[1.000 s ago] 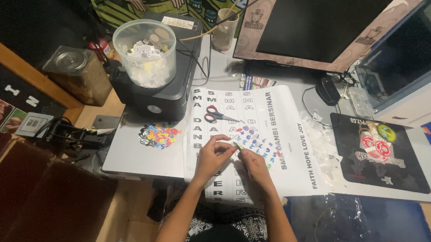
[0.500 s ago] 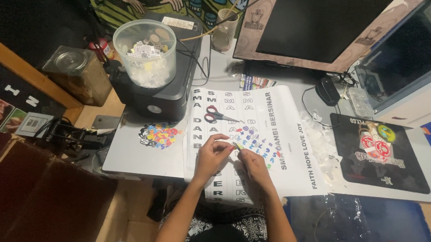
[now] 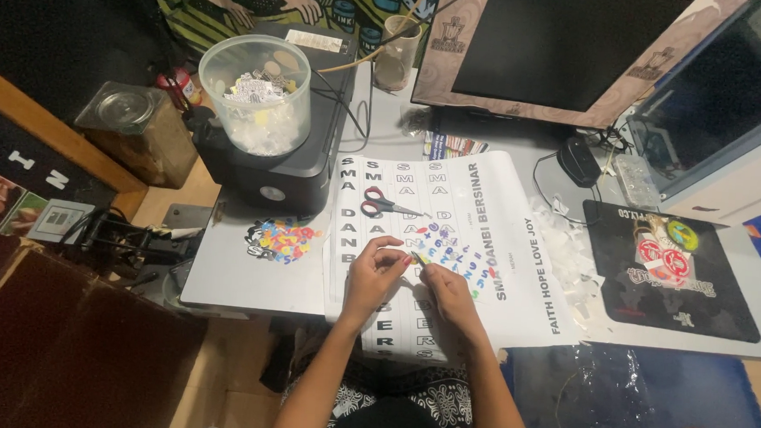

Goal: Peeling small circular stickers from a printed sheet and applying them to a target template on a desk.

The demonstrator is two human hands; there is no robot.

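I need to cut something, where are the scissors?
In the head view, the red-handled scissors lie on the white lettered sheet, beyond the left hand, beside the black printer.

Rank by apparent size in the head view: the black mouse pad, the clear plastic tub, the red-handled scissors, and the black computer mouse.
1. Black mouse pad, clearly largest.
2. Clear plastic tub; it stands raised on the printer, nearer the camera, which may enlarge it.
3. Red-handled scissors and black computer mouse look about alike, so I leave them unranked.

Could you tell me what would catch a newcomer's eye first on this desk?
Probably the large white printed sheet at the centre, where the left hand and right hand pinch a small piece among scattered small colourful cut-out pieces. Red-handled scissors lie on the sheet above, and a clear plastic tub tops the black printer.
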